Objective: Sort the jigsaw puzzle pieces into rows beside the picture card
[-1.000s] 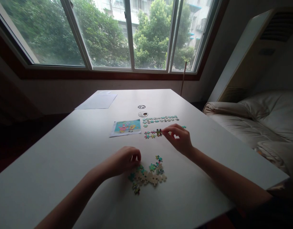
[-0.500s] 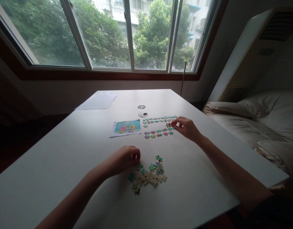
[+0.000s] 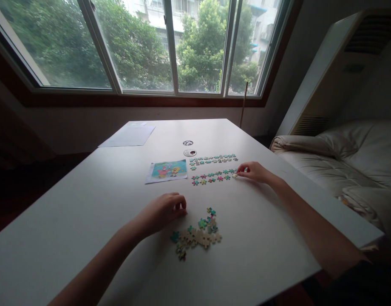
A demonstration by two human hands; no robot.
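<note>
Right hand (image 3: 255,172) pinches a small, yellowish, knobbed jigsaw piece (image 3: 235,175), apparently aligning it; next, loosen gently. Left hand (image 3: 165,209) curls, contents unclear.

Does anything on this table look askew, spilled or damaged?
Nothing looks spilled or visibly damaged. The near heap of puzzle pieces is untidy, overlapping with several beige sides up, but the rows of pieces beyond look orderly.

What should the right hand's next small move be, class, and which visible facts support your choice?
Probably the right hand should release the puzzle piece at its fingertips: that piece is at the right end of the nearest row, roughly in line with it, and the loose pile near the left hand holds more pieces.
</note>
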